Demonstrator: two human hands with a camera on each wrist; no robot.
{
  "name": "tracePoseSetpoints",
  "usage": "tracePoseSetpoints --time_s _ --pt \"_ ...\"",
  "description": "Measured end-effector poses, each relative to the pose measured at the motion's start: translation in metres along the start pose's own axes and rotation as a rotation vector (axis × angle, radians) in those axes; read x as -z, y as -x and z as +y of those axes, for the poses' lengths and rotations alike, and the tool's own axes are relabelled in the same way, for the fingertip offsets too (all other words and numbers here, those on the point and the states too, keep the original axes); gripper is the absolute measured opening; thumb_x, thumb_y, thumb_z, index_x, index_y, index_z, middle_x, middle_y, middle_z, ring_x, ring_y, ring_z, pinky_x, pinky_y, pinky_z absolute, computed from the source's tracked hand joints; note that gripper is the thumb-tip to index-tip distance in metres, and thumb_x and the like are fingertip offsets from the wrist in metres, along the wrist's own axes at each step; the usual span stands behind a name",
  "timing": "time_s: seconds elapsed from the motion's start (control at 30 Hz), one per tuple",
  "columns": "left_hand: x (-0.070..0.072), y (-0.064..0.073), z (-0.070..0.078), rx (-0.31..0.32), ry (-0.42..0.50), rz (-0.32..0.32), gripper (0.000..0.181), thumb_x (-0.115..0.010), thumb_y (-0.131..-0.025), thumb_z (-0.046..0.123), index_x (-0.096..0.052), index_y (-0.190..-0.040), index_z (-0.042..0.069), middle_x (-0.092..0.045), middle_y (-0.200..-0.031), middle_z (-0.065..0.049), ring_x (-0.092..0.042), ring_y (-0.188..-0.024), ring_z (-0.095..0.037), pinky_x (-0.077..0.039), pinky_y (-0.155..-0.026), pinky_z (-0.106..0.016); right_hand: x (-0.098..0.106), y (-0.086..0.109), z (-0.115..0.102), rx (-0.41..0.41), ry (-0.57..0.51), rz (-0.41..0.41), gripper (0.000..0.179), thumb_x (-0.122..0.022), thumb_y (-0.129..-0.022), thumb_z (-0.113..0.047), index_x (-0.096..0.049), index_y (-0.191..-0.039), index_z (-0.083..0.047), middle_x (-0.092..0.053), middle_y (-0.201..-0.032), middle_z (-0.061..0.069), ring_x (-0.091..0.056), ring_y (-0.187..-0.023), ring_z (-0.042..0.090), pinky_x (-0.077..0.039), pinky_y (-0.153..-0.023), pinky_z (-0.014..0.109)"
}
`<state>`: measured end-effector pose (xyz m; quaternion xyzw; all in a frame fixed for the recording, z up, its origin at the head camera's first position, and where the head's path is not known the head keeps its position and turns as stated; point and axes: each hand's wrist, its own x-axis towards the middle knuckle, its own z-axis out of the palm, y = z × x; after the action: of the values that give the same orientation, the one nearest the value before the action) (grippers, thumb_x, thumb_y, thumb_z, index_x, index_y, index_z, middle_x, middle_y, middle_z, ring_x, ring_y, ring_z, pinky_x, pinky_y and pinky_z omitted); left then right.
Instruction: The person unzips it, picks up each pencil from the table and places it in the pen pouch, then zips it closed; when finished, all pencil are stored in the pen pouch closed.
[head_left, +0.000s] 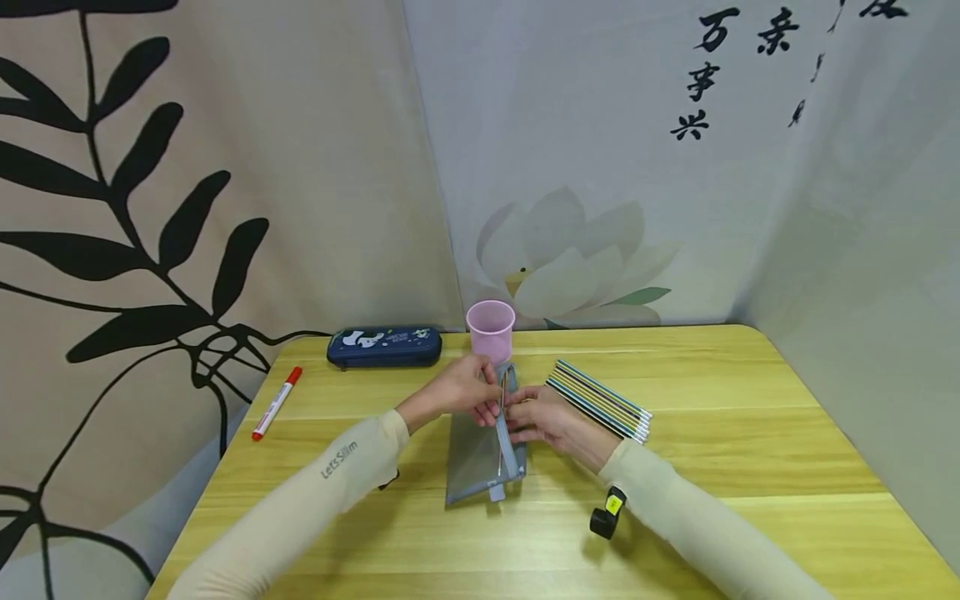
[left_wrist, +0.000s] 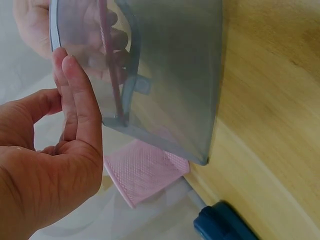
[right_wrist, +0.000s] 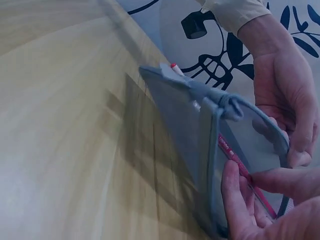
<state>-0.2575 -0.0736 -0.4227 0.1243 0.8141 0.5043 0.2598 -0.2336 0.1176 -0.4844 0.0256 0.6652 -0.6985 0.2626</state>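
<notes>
Inside the pouch [head_left: 468, 462], the red pencil [right_wrist: 227, 147] ran lengthwise in the pinch of my right hand [head_left: 553, 422], the nearer one, while my left hand [head_left: 461, 387] gripped the rim [right_wrist: 255, 107] hemming it in, with the pencil row [head_left: 598, 400] to the right, the cup [head_left: 491, 340] beyond and the case [head_left: 384, 350] left of that.

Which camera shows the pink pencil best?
The right wrist view: it shows the pink pencil close up, with pale markings on its barrel. The left wrist view shows it less sharply, through the grey mesh pouch. The head view gives at most a thin sliver, too small to make out clearly.
</notes>
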Motion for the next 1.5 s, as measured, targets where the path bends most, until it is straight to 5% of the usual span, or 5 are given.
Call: tracePoseSetpoints --time_s 0.5,0.87,1.03,1.27,1.5 --pt "0.007 0.007 -0.004 0.014 0.004 0.016 0.01 -0.061 -0.1 0.001 -0.051 -0.101 0.0 -0.073 -0.074 -0.017 -0.073 -0.057 -0.02 -0.07 -0.062 -0.043 0.041 0.02 -0.019 0.155 0.15 0.042 0.04 -0.067 -0.101 -0.012 -0.052 -0.133 0.008 -0.066 -0.116 0.015 -0.07 -0.104 0.033 -0.071 -0.084 0.043" --pt "0.012 0.013 -0.007 0.011 0.004 0.03 0.009 -0.061 -0.098 0.001 -0.053 -0.102 0.0 -0.074 -0.076 -0.018 -0.074 -0.058 -0.02 -0.07 -0.064 -0.046 0.11 0.018 -0.02 0.283 0.552 0.222 0.026 -0.068 -0.104 -0.024 -0.066 -0.12 -0.004 -0.068 -0.102 0.023 -0.066 -0.077 0.033 -0.064 -0.063 0.04" --pt "0.013 0.016 -0.006 0.005 0.002 0.024 0.009 -0.061 -0.098 0.001 -0.054 -0.102 0.0 -0.075 -0.077 -0.018 -0.075 -0.058 -0.021 -0.07 -0.07 -0.053 0.137 0.019 -0.021 0.267 0.722 0.318 0.025 -0.068 -0.103 -0.027 -0.071 -0.118 -0.006 -0.071 -0.104 0.018 -0.066 -0.087 0.033 -0.058 -0.066 0.033" --pt "0.013 0.019 -0.007 0.003 -0.011 0.023 0.008 -0.06 -0.098 0.001 -0.054 -0.103 -0.001 -0.074 -0.077 -0.018 -0.075 -0.059 -0.021 -0.069 -0.074 -0.057 0.172 0.008 -0.012 0.284 0.627 0.161 0.031 -0.063 -0.105 -0.013 -0.066 -0.134 0.001 -0.067 -0.109 0.026 -0.061 -0.078 0.027 -0.055 -0.059 0.031" --pt "0.012 0.017 -0.009 0.002 0.002 0.014 0.009 -0.061 -0.097 0.0 -0.055 -0.104 -0.003 -0.074 -0.076 -0.017 -0.074 -0.058 -0.021 -0.07 -0.062 -0.043 0.2 0.003 0.0 0.248 0.545 0.056 0.04 -0.064 -0.106 -0.014 -0.06 -0.145 -0.003 -0.066 -0.127 0.027 -0.069 -0.094 0.022 -0.065 -0.08 0.031"
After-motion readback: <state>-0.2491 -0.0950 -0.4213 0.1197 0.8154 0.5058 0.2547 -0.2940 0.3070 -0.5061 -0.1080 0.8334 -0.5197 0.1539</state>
